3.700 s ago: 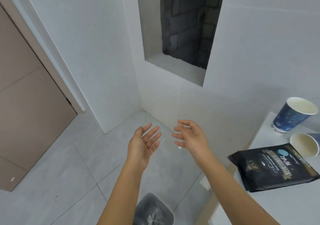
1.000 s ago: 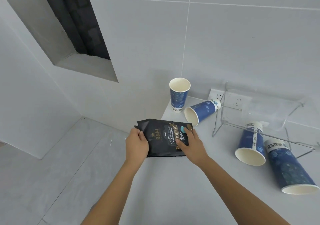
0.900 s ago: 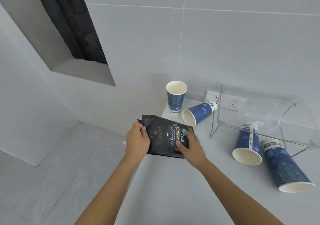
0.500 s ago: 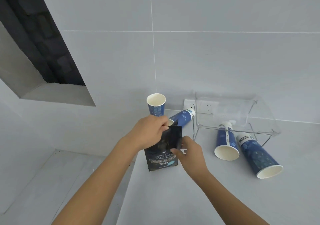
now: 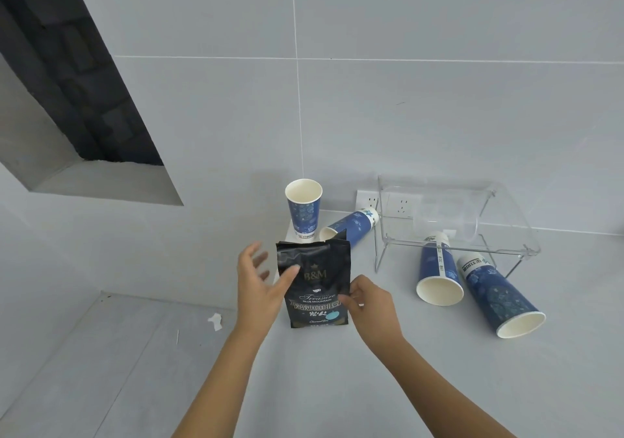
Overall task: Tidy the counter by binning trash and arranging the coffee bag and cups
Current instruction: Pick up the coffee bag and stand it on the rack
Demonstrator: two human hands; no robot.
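A black coffee bag [image 5: 314, 285] stands upright near the left edge of the grey counter [image 5: 337, 380]. My right hand [image 5: 368, 306] pinches its lower right edge. My left hand [image 5: 260, 285] is beside the bag's left side with fingers spread, the thumb lying across the bag's front. One blue paper cup [image 5: 303, 209] stands upright behind the bag. A second cup [image 5: 353, 226] lies on its side next to it. Two more cups [image 5: 439, 275] [image 5: 499, 299] lie on their sides to the right, mouths toward me.
A clear acrylic rack [image 5: 472, 208] stands over the bases of the two right cups, against the tiled wall with outlets [image 5: 368, 199]. A scrap of white paper [image 5: 214, 321] lies on the floor left of the counter. A dark wall niche [image 5: 77, 100] is at upper left.
The bag went from lying flat to standing upright on the counter. My left hand has let go of its top and opened; my right hand still holds its edge.
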